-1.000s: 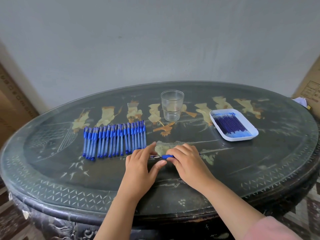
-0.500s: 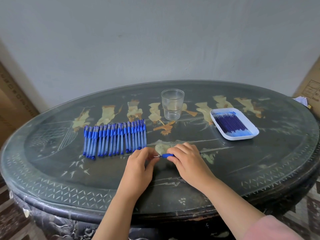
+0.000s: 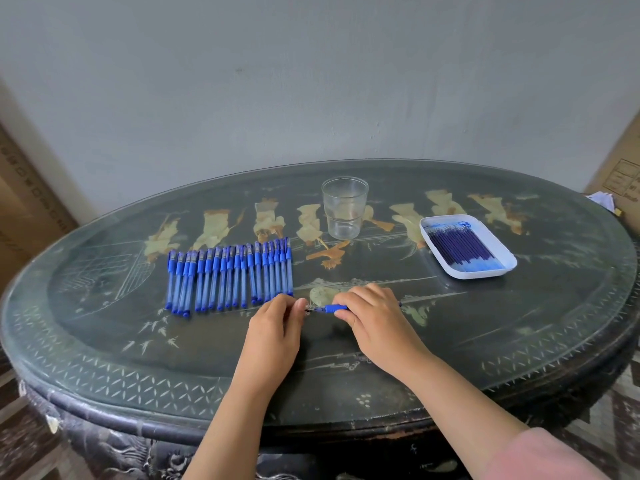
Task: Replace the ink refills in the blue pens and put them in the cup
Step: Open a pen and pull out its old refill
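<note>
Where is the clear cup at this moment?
Head view: the clear plastic cup stands upright, far centre of the table, between the row of blue pens leftward and the white refill tray rightward.

One blue pen (image 3: 330, 309) was held over the table (image 3: 104, 358), gripped by the right hand (image 3: 375, 318), its tip pinched by the left hand (image 3: 277, 327). The cup (image 3: 344, 207) was observed upright beyond.

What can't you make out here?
Head view only.
The pen: barrel mostly hidden under the right hand.
Its tip: largely covered by the left hand; unscrewed or not is unclear.
The refills in the white tray: too small to count.
The cardboard box at right: cut by the edge.
</note>
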{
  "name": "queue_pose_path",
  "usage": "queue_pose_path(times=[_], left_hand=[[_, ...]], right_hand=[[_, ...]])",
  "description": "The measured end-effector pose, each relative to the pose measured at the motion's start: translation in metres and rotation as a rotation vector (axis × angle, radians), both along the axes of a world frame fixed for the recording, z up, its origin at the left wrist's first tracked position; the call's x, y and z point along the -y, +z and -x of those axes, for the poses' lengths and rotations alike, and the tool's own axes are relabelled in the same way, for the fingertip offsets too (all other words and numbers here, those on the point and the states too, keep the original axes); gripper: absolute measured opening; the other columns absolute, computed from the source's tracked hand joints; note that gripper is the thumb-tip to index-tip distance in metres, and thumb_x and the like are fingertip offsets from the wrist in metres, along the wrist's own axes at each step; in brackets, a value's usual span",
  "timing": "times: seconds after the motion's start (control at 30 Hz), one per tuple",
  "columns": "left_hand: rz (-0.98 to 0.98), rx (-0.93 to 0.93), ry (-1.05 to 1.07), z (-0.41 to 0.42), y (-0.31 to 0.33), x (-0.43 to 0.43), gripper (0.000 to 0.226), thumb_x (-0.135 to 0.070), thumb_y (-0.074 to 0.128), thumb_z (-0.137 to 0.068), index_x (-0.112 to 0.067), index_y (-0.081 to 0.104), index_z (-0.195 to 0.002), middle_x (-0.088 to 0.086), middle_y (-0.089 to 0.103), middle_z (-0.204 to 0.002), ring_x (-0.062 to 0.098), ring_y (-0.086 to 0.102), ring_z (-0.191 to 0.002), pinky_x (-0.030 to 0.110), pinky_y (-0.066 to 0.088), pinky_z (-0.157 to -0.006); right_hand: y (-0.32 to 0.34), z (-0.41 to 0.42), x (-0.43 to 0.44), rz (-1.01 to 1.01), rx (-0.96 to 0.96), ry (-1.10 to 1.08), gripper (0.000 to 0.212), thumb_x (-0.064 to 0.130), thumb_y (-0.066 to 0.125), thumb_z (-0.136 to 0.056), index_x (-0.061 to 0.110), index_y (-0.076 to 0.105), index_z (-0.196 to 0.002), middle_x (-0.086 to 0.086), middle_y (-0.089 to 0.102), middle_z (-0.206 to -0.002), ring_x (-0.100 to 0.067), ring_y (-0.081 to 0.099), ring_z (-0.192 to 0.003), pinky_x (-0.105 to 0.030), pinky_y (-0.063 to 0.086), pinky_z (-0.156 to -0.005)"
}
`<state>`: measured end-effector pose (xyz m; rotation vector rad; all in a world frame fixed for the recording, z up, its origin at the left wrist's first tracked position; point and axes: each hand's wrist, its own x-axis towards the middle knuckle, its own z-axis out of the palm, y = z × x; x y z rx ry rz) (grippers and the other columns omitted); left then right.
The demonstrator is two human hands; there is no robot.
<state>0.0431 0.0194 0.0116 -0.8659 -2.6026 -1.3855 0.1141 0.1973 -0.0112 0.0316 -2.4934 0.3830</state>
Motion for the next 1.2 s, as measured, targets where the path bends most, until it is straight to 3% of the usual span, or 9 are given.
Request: queue_pose_path(times=[0.1, 0.23, 0.33, 0.53, 0.83, 1.07, 1.2], left_hand=[[-0.109, 0.023, 0.132, -0.002, 0.004, 0.002, 0.013, -0.028, 0.065, -0.091, -0.021, 0.061, -0.08, -0.008, 0.063, -0.071, 0.01, 0.057, -0.07, 0.018, 0.043, -0.062], [-0.243, 0.143, 0.229, -0.002, 0.009, 0.009, 0.012, -0.015, 0.075, -0.082, -0.021, 0.065, -0.079, -0.011, 0.066, -0.07, 0.005, 0.06, -0.069, 0.013, 0.047, -0.065], [-0.2, 0.167, 0.206, -0.001, 0.009, 0.015, 0.015, -0.009, 0.075, -0.079, -0.022, 0.068, -0.078, -0.009, 0.066, -0.07, 0.004, 0.059, -0.067, 0.01, 0.046, -0.064], [0.033, 0.018, 0.075, 0.003, 0.002, 0.019, 0.025, 0.001, 0.073, -0.073, -0.023, 0.073, -0.079, -0.008, 0.065, -0.078, 0.004, 0.059, -0.075, 0.004, 0.043, -0.069], [0.088, -0.024, 0.055, 0.001, 0.001, 0.013, 0.025, -0.007, 0.072, -0.077, -0.03, 0.072, -0.085, -0.015, 0.062, -0.08, 0.007, 0.056, -0.071, 0.017, 0.048, -0.071], [0.045, 0.06, 0.065, 0.0, 0.003, 0.012, 0.027, -0.01, 0.073, -0.079, -0.032, 0.06, -0.088, -0.011, 0.063, -0.08, 0.009, 0.055, -0.072, 0.022, 0.048, -0.07], [-0.04, 0.034, 0.1, -0.004, 0.002, 0.015, 0.028, -0.013, 0.075, -0.079, -0.032, 0.058, -0.09, -0.012, 0.064, -0.086, 0.006, 0.056, -0.08, 0.009, 0.042, -0.071]], right_hand=[[0.0, 0.0, 0.0, 0.007, -0.003, -0.02, 0.025, 0.032, 0.04, -0.098, 0.022, 0.063, -0.1, 0.011, 0.061, -0.092, -0.015, 0.049, -0.085, -0.03, 0.041, -0.077], [0.001, -0.001, 0.0, 0.011, 0.009, -0.029, 0.025, 0.032, 0.04, -0.097, 0.023, 0.063, -0.099, 0.011, 0.061, -0.091, -0.016, 0.052, -0.084, -0.031, 0.044, -0.076], [0.002, -0.001, 0.0, 0.007, 0.021, -0.034, 0.025, 0.031, 0.039, -0.097, 0.023, 0.063, -0.1, 0.011, 0.061, -0.091, -0.015, 0.052, -0.085, -0.03, 0.043, -0.077], [0.001, -0.002, 0.0, 0.01, 0.029, -0.041, 0.024, 0.03, 0.039, -0.098, 0.022, 0.062, -0.1, 0.01, 0.059, -0.091, -0.017, 0.052, -0.084, -0.033, 0.046, -0.076], [0.002, -0.002, 0.001, 0.015, 0.035, -0.051, 0.024, 0.03, 0.039, -0.097, 0.022, 0.062, -0.099, 0.01, 0.059, -0.091, -0.017, 0.05, -0.084, -0.034, 0.045, -0.075], [0.003, -0.003, 0.002, -0.007, 0.041, -0.046, 0.024, 0.03, 0.039, -0.097, 0.022, 0.062, -0.1, 0.011, 0.06, -0.092, -0.016, 0.051, -0.084, -0.033, 0.046, -0.076], [0.004, -0.003, 0.003, -0.014, 0.018, -0.052, 0.024, 0.029, 0.041, -0.097, 0.022, 0.064, -0.101, 0.01, 0.061, -0.092, -0.017, 0.053, -0.084, -0.034, 0.046, -0.077]])
